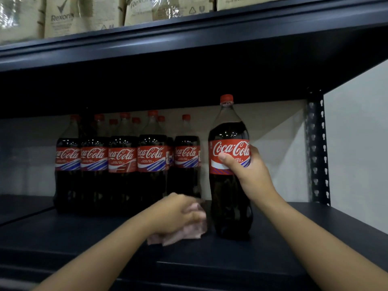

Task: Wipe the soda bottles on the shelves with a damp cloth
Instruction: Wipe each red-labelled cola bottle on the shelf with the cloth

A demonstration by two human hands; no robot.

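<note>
Now my right hand (247, 171) grips one Coca-Cola bottle (230, 164) at its red label, upright on the dark shelf (294, 238), with free room to its right up to the perforated post (317, 148). My left hand (178, 213) holds the pink cloth (189, 232) just beside its base. More Coca-Cola bottles (123, 160) stand behind at left. Above, brown packs (63, 15) read "Rexona".

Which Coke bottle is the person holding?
The one standing alone on the right, nearest the camera. The right hand wraps its grip around the red label. The other bottles stand untouched in a group behind, to the left.
</note>
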